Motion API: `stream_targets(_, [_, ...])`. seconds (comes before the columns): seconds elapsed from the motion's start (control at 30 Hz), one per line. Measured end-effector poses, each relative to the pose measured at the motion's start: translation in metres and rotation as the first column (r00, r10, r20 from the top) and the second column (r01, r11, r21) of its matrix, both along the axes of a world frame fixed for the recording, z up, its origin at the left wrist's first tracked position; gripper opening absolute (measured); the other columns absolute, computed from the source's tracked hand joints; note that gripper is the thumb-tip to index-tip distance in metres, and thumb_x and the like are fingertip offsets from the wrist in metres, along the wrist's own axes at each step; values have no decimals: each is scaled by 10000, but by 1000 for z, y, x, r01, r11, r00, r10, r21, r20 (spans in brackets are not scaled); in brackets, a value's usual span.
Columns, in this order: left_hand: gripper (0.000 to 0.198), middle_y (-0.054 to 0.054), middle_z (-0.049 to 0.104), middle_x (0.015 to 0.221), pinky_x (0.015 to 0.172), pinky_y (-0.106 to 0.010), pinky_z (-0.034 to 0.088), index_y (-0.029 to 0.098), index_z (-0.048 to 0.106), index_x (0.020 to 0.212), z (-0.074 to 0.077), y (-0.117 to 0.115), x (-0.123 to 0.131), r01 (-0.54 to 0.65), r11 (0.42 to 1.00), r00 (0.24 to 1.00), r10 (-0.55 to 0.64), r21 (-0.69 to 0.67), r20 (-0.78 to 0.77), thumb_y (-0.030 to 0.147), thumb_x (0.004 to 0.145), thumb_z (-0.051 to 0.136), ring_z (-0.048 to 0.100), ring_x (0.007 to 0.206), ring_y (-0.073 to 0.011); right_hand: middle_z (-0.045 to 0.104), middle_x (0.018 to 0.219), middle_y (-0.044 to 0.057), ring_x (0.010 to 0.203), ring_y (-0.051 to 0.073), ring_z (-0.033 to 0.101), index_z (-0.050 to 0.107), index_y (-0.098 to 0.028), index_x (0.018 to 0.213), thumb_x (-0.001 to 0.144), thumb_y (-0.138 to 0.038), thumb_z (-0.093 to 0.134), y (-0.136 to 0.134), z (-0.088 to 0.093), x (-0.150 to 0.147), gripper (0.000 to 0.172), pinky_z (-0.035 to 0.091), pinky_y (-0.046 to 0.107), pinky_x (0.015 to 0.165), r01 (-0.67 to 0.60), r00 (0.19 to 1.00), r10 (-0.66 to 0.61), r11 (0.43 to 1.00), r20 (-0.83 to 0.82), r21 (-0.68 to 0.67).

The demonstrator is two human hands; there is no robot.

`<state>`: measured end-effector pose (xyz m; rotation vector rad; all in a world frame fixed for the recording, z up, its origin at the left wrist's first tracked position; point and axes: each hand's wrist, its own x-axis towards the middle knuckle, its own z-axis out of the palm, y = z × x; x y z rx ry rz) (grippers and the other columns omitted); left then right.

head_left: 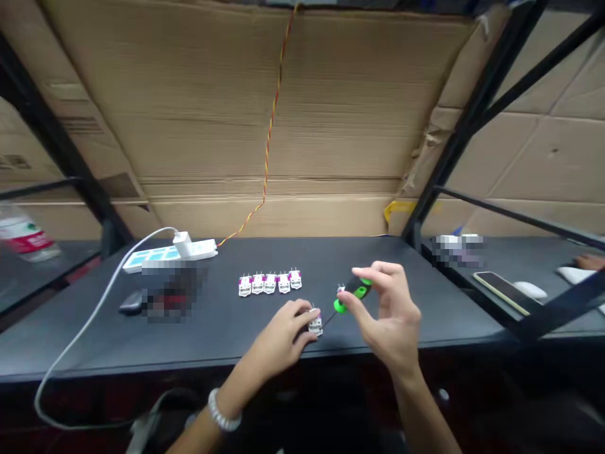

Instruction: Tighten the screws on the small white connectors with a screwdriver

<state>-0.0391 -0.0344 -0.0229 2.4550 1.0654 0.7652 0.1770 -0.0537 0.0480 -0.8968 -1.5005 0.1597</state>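
My left hand point(286, 335) pinches a small white and purple part point(315, 323) on the dark table near its front edge. In my right hand point(390, 312) is a black and green screwdriver point(355, 292), gripped by its handle and slanting down to the left. Its thin shaft ends at the right side of the held part. Several similar white and purple parts point(270, 284) stand in a row farther back, left of centre. One more such part point(341, 289) is partly hidden behind the screwdriver.
A white power strip point(204, 250) with a plugged-in white cable point(101, 296) lies at the back left of the table point(212, 343). A grey mouse-like object point(132, 303) is nearby. Beyond the right frame bar are a phone point(507, 293) and a white mouse point(530, 290).
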Motion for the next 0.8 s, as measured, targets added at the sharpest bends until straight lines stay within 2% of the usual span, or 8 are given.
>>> stream_targets(0.17, [354,-97,638,1341,1127,-447,533,245,658,1369,0,-1,0,5,1000,1000,-5,-2,14,226,1016,654,620,1232,-253,627,1380,113,1262,268,638,594,-297,1491,1069,-250,548,1,-1,1,426,538,458,1075,-185,983,181,977,-40,-110])
stream_targets(0.3, [358,-93,637,1332,1121,-444,538,253,651,1381,0,-1,0,5,1000,1000,-5,-6,25,232,1024,644,622,1227,-248,608,1264,95,1097,243,655,726,-284,1305,940,-293,772,0,1,1,368,573,414,983,-59,998,57,997,-28,-47])
stream_targets(0.37, [354,-93,643,1322,1114,-446,543,251,657,1374,1,-1,0,9,1000,1000,-9,-6,22,232,1020,649,626,1215,-250,618,1212,79,1019,221,653,743,-288,1263,921,-282,797,1,2,1,347,579,390,935,-21,999,20,999,-34,-38])
stream_targets(0.5, [363,-97,640,1344,1131,-452,532,247,659,1377,2,-1,0,7,1000,1000,-7,-6,6,224,1014,657,621,1231,-257,641,1335,110,1179,259,662,622,-289,1452,1072,-272,539,2,1,1,389,548,451,1037,-179,984,174,978,-48,-109])
stream_targets(0.57, [373,-95,637,1351,1135,-445,528,247,653,1387,2,-1,0,1,1000,1000,-1,-9,6,222,1015,656,621,1236,-253,612,1347,110,1145,254,665,632,-288,1435,1054,-294,581,3,0,1,384,549,450,1030,-167,986,164,981,-40,-99])
stream_targets(0.63, [370,-94,637,1346,1133,-436,529,244,653,1384,2,-1,0,1,1000,1000,-1,-7,8,225,1014,659,621,1237,-249,594,1286,90,1057,232,656,697,-290,1334,973,-303,724,3,-1,0,362,558,413,980,-76,997,75,996,-34,-52])
stream_targets(0.7, [367,-94,641,1335,1126,-426,534,235,655,1378,1,-1,0,5,1000,1000,-5,-2,6,221,1012,661,621,1232,-247,606,1234,73,1036,221,652,717,-300,1294,949,-280,758,3,-1,0,348,555,388,963,-42,998,41,999,-39,-30])
stream_targets(0.8, [368,-96,641,1335,1126,-427,534,232,657,1375,1,-1,-1,6,1000,1000,-6,6,1,215,1008,664,622,1230,-249,654,1286,86,1148,243,667,630,-311,1437,1068,-257,547,2,1,0,382,539,425,1034,-168,986,165,982,-38,-84])
